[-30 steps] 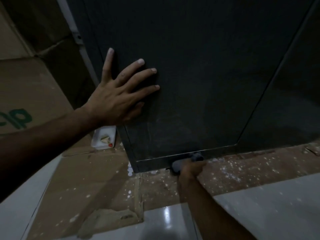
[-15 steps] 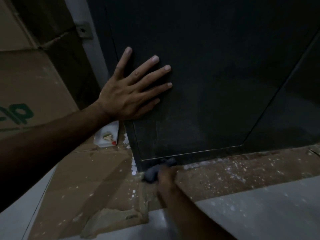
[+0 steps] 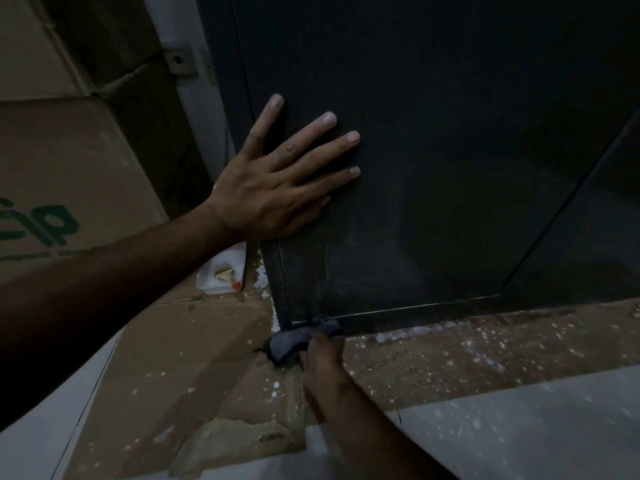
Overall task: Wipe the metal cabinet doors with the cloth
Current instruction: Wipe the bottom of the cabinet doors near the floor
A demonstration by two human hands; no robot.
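Note:
A dark metal cabinet door (image 3: pixel 433 168) fills the upper middle of the view, with a second door (image 3: pixel 588 244) angled off at the right. My left hand (image 3: pixel 273 181) lies flat on the door's left part, fingers spread, holding nothing. My right hand (image 3: pixel 322 358) is low at the door's bottom left corner, closed on a dark grey cloth (image 3: pixel 287 342) that presses against the cabinet's bottom edge at floor level. Most of my right hand's fingers are hidden behind its back.
Paint-spattered cardboard (image 3: pixel 180 358) covers the floor before the cabinet. A big cardboard box (image 3: pixel 62 188) with green letters stands at the left. A small white tray (image 3: pixel 225 271) lies by the cabinet's left side. White tile (image 3: pixel 519 427) shows at the lower right.
My right hand has slid the cloth leftward along the door's bottom edge to its left corner. My left hand stays flat on the door; the camera view has shifted leftward.

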